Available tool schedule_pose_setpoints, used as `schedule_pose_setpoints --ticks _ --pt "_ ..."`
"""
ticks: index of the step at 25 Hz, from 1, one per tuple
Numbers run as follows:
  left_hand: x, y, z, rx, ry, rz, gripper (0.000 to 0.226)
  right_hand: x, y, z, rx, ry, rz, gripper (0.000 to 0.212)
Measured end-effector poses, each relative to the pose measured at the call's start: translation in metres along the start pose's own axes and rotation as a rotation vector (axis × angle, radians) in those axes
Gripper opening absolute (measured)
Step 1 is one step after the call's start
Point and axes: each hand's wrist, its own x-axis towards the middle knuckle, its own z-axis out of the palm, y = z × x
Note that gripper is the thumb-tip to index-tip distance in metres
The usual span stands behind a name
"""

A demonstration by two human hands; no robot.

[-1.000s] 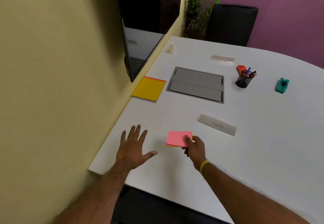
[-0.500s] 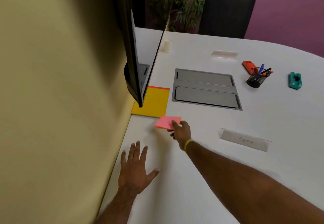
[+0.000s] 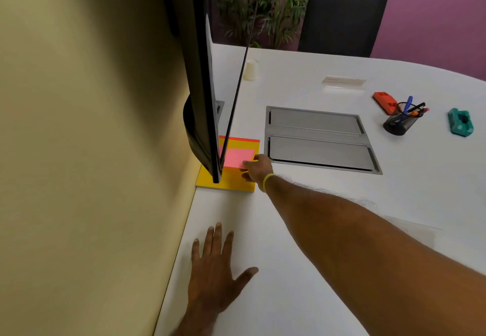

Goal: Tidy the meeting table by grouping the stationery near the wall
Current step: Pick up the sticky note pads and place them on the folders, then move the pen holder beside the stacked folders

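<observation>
A white table (image 3: 342, 230) runs along a cream wall (image 3: 79, 151); a purple wall (image 3: 434, 6) closes the far side, with a black chair (image 3: 342, 20) and a plant (image 3: 249, 6) before it. A dark screen (image 3: 200, 72) hangs off the cream wall, seen edge-on, and its lower corner hides the left part of the yellow pad (image 3: 234, 181), which lies on the table against that wall. The right hand (image 3: 256, 170), a yellow band (image 3: 267, 181) on its wrist, pinches the near corner of the pink notes (image 3: 238, 157) over the pad; whether they rest on it or hang just above is hard to tell. The left hand (image 3: 215, 272) lies flat on the table near the wall, fingers spread, holding nothing. Just right of the pad a grey hatch (image 3: 318, 138) is sunk in the tabletop. Beyond it stand a paper cup (image 3: 251, 70) and a clear name holder (image 3: 343, 83). Well apart to the right are a pen pot (image 3: 399, 122), an orange item (image 3: 384, 102) just behind it and a green item (image 3: 460, 121).
</observation>
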Motion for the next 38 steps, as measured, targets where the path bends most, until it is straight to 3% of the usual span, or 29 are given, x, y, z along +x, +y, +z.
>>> schedule_pose_setpoints --ticks 4,9,15,24,31,38 --pt "0.005 -0.001 0.005 0.013 0.001 0.027 0.095 0.011 0.017 -0.003 -0.176 0.017 -0.022 0.044" --pt "0.003 0.003 -0.006 0.017 -0.072 0.042 0.095 -0.022 0.022 -0.038 -0.791 -0.003 -0.289 0.066" --pt "-0.004 0.034 -0.042 0.042 -0.045 0.108 0.095 -0.103 0.078 -0.128 -1.071 -0.010 -0.359 0.068" --pt "-0.038 0.142 -0.080 0.086 0.062 0.232 0.099 -0.242 0.139 -0.293 -1.205 0.120 -0.363 0.082" --pt "-0.105 0.272 -0.081 0.125 0.123 0.297 0.110 -0.326 0.179 -0.435 -1.211 0.224 -0.429 0.088" --pt "-0.192 0.435 -0.064 0.140 0.080 0.265 0.107 -0.406 0.245 -0.594 -1.220 0.218 -0.341 0.089"
